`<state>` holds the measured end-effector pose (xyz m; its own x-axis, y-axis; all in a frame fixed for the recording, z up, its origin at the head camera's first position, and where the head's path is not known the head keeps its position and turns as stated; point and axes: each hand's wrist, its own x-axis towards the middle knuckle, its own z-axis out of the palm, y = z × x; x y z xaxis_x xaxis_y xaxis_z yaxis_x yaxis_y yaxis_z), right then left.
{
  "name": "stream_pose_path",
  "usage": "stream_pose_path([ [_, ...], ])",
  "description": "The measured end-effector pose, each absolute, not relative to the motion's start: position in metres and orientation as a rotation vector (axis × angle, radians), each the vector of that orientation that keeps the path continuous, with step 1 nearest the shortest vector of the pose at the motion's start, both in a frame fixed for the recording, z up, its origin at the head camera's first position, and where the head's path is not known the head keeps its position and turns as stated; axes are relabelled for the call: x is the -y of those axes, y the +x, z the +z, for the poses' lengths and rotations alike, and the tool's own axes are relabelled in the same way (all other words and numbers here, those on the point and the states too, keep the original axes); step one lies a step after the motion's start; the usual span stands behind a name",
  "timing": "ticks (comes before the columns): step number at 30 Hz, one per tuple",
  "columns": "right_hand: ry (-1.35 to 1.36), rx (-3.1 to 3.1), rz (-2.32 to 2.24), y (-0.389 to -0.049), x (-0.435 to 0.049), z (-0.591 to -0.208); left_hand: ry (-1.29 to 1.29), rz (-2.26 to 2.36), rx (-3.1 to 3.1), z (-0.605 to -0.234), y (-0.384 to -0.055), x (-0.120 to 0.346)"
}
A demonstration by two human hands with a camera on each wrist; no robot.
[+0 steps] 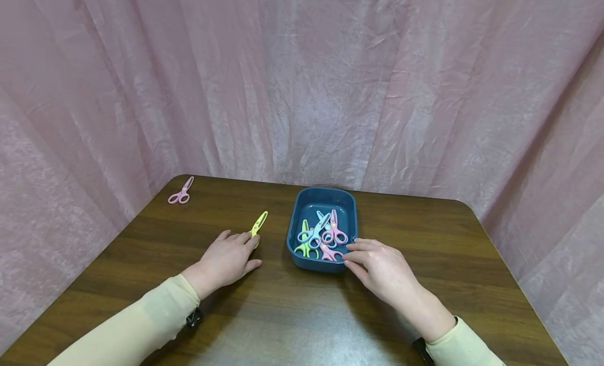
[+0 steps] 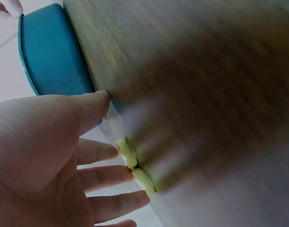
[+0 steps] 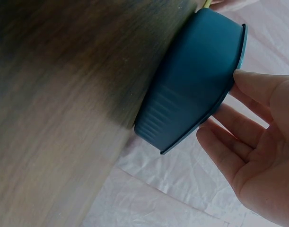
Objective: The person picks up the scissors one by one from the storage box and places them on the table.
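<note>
My left hand point(image 1: 228, 258) reaches over yellow scissors point(image 1: 258, 223) on the table, covering most of their handles. In the left wrist view its fingers are extended, with fingertips at the yellow handle loops point(image 2: 143, 181); the thumb stands apart. My right hand point(image 1: 384, 271) holds the near right corner of a dark blue box point(image 1: 313, 265), thumb and fingers at its rim. Inside the box lie several scissors: light blue scissors point(image 1: 321, 228), pink scissors point(image 1: 333, 227) and green scissors point(image 1: 304, 227), overlapping one another.
Another pair of pink scissors point(image 1: 184, 192) lies at the table's far left corner. The brown wooden table point(image 1: 292, 313) ends at a pink curtain point(image 1: 325, 93) behind it, with more curtain at both sides.
</note>
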<state>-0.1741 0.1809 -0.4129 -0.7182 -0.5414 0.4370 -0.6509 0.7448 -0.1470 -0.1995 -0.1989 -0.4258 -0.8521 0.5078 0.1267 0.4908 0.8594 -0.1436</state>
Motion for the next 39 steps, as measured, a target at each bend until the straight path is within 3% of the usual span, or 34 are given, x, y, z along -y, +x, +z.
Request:
stream_pose_path([
  [16, 0.915, 2.575, 0.408, -0.174, -0.181, -0.412, -0.705, 0.220, 2.938, -0.423, -0.205, 0.195],
  [39, 0.919, 2.567, 0.403, -0.174, -0.180, -0.412, -0.513, 0.189, 3.119, -0.423, -0.245, 0.219],
])
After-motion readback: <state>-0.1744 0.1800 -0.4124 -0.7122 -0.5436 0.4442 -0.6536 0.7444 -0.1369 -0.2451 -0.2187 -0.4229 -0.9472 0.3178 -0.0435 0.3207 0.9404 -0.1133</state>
